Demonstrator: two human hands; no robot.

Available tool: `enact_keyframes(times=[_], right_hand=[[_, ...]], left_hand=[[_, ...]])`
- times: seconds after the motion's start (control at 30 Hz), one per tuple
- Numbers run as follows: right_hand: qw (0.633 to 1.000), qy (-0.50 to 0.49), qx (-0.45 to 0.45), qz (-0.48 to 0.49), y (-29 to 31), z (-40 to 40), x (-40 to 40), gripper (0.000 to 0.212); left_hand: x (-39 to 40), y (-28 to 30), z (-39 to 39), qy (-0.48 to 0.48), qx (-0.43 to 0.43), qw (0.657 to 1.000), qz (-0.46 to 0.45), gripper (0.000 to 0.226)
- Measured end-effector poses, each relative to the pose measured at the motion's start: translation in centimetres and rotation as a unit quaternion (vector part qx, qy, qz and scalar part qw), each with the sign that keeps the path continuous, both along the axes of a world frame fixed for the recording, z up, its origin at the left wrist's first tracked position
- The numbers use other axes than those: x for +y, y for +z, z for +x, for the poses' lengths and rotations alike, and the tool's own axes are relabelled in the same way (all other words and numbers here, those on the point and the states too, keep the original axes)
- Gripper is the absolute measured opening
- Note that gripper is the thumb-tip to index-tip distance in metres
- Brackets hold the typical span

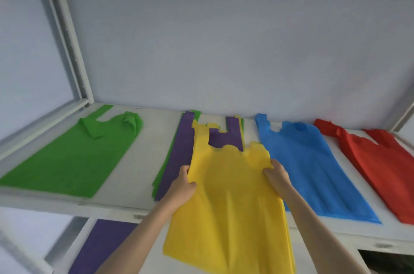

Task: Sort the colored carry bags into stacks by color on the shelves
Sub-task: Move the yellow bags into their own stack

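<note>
Hands gripping soft yellow non-woven carry bag (226, 197) at both side edges: left hand (182, 186) and right hand (277, 178) level, equally near. Held over mixed purple-and-green pile (179, 155) on white shelf (156, 139). Long axis running away from body, handles pointing toward back wall, bottom hanging past shelf's front edge.

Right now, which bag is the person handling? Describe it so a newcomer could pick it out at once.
On the upper white shelf five colours lie in a row; look at the middle pile. There the left hand and right hand grip the yellow bag by its sides, its bottom hanging over the front edge. It alone is yellow, covering a purple bag.
</note>
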State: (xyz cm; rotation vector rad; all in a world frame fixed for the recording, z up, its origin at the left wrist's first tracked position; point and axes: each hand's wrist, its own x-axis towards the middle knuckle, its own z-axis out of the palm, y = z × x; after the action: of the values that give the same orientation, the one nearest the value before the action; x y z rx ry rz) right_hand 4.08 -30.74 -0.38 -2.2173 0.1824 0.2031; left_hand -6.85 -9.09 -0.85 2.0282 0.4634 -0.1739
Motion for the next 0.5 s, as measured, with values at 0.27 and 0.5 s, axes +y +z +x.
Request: enact_keyframes(times=[0.27,0.5], right_hand=[[0.999,-0.017,0.033,0.037,-2.6,-7.6,-2.9,0.049],[0.997,-0.018,0.057,0.056,-5.9,-12.7,-3.7,0.026]], left_hand=[[-3.3,-1.7,-8.9,0.018,0.033,0.999,-0.017,0.044],[-3.9,-4.0,-14.5,0.035,0.08,0.995,-0.057,0.041]])
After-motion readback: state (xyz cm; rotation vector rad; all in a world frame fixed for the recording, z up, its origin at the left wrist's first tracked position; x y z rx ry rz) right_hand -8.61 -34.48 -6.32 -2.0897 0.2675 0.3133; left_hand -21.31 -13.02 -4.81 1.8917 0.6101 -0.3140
